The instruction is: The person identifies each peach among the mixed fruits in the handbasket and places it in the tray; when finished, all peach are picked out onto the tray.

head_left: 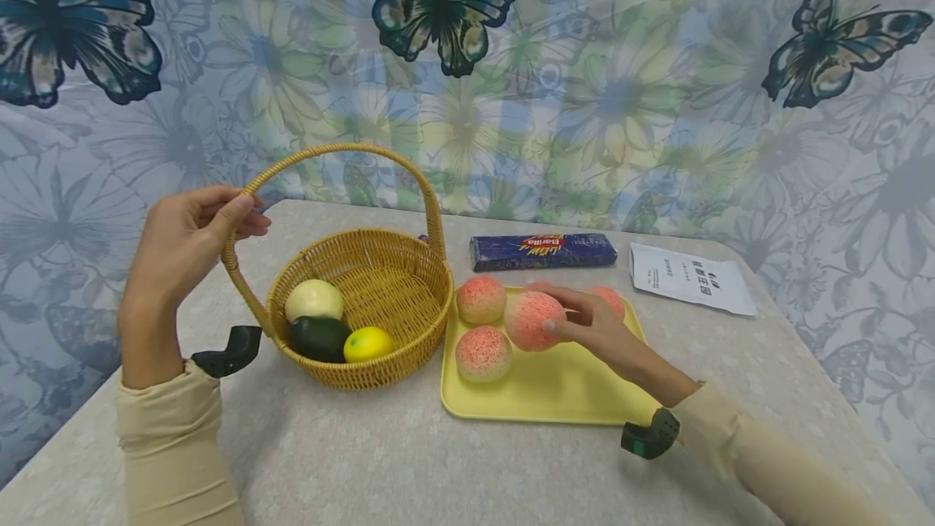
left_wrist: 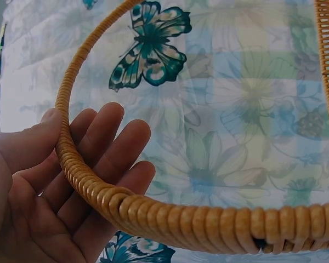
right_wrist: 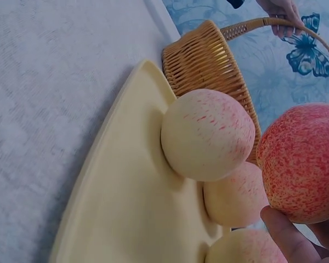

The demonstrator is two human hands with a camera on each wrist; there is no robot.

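My left hand (head_left: 188, 246) pinches the side of the wicker basket's arched handle (left_wrist: 93, 183) between thumb and fingers. Inside the basket (head_left: 394, 291) lie a pale green round fruit (head_left: 314, 299), a dark green avocado-like fruit (head_left: 319, 338) and a yellow lemon (head_left: 368, 344). With thumb and fingertips, my right hand (head_left: 601, 329) holds a pink-speckled peach (head_left: 535, 321) above the yellow tray (head_left: 555, 388). Two more peaches rest at the tray's left, one at the back (head_left: 481, 299) and one in front (head_left: 484, 354). Others, including a peach (head_left: 606, 301), are partly hidden behind my right hand.
Behind the tray lies a blue Barilla pasta box (head_left: 544, 252). A white printed packet (head_left: 692, 278) lies to its right. The basket stands just left of the tray on the pale table (head_left: 351, 453). A butterfly-patterned curtain (head_left: 467, 120) hangs behind the table.
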